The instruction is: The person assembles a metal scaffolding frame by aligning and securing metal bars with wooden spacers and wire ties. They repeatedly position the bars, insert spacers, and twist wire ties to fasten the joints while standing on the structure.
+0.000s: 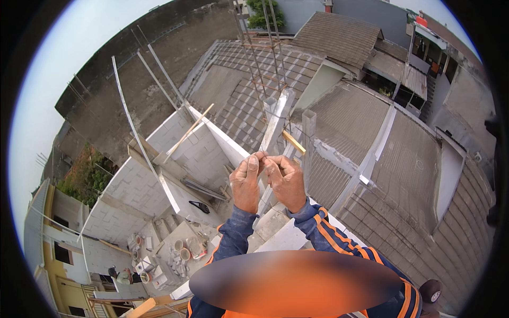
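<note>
My left hand (246, 180) and my right hand (287, 177) are raised side by side in the middle of the head view, fingertips pinched together and nearly touching. Whatever lies between the fingers is too small to make out. Just beyond them, a pale straight-edged beam (277, 121) slants away from me. To its right a short yellow bar (294, 142) sticks out at an angle. A grey upright post (308, 127) stands close behind that bar. Below my hands runs the pale top of a wall (281, 237).
Tall steel reinforcing bars (265, 47) rise beyond the beam. Down on the left is a light block wall (121, 183), with several buckets (184, 254) and rubble far below. A bent pale strip (125, 100) arches there. Corrugated roofing (347, 119) spreads on the right.
</note>
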Demonstrator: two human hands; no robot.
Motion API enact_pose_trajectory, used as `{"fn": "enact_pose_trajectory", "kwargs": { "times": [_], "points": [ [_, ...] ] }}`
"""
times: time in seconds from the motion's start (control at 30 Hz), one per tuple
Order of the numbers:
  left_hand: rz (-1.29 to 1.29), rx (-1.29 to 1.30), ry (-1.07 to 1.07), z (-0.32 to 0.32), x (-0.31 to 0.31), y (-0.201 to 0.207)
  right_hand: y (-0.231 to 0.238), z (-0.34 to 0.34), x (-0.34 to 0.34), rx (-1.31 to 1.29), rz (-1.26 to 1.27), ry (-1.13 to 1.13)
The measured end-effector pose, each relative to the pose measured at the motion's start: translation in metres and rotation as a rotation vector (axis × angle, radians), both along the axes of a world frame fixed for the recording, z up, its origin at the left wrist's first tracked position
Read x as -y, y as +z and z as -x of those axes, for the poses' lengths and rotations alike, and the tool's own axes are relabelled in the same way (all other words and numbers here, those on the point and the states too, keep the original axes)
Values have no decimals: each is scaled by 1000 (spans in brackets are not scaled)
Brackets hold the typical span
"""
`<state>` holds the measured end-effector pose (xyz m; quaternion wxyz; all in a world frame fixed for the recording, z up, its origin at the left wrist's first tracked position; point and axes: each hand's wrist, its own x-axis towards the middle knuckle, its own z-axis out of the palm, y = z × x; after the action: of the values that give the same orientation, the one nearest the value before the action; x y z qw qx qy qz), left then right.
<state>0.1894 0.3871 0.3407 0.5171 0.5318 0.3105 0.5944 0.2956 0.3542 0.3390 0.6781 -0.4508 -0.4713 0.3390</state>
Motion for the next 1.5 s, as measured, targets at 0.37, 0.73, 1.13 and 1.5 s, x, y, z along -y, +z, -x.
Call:
{"fn": "enact_pose_trajectory", "kwargs": {
  "times": [0.37,0.73,1.13,1.5],
  "points": [
    [88,-68,-15,-14,1,-4,-12,7,-9,182,-81,-195],
    [-108,-291,141,-15,-23,3,-21,-8,-4,118,-88,-30],
    [128,288,281,-10,-50,30,-43,-33,12,-730,469,952],
    [155,182,115,-8,-44,-5,-75,-31,45,-460,390,653]
  ]
}}
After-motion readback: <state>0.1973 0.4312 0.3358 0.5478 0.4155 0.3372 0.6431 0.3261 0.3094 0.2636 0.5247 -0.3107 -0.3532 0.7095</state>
